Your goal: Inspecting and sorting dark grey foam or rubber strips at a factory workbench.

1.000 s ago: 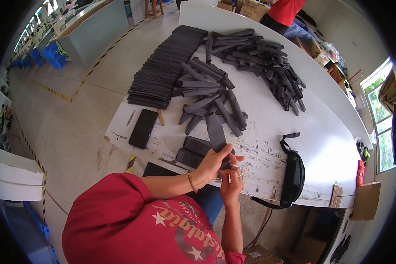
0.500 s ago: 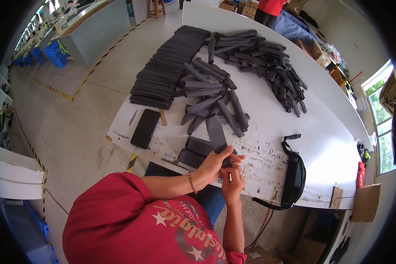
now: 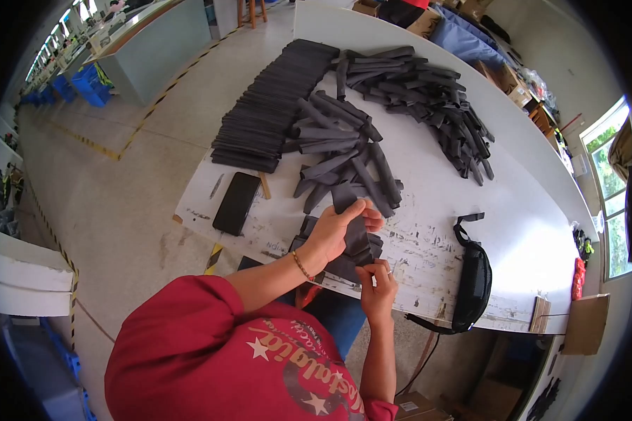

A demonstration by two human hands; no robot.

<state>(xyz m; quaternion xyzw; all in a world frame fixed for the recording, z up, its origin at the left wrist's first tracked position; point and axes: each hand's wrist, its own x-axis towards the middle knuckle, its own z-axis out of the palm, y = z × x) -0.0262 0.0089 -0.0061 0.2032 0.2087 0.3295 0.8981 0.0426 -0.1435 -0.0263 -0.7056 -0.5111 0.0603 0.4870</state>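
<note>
Since a moment ago my left hand (image 3: 336, 231) has slid up the dark strip (image 3: 354, 235), fingers now folded over its upper end. Leftmost on the white table (image 3: 527, 231) lies a black phone (image 3: 236, 203). Next comes the strip, standing over the small stack at the near edge. My right hand (image 3: 378, 284) pinches its lower end. Farther right rests a black waist bag (image 3: 474, 277).
</note>
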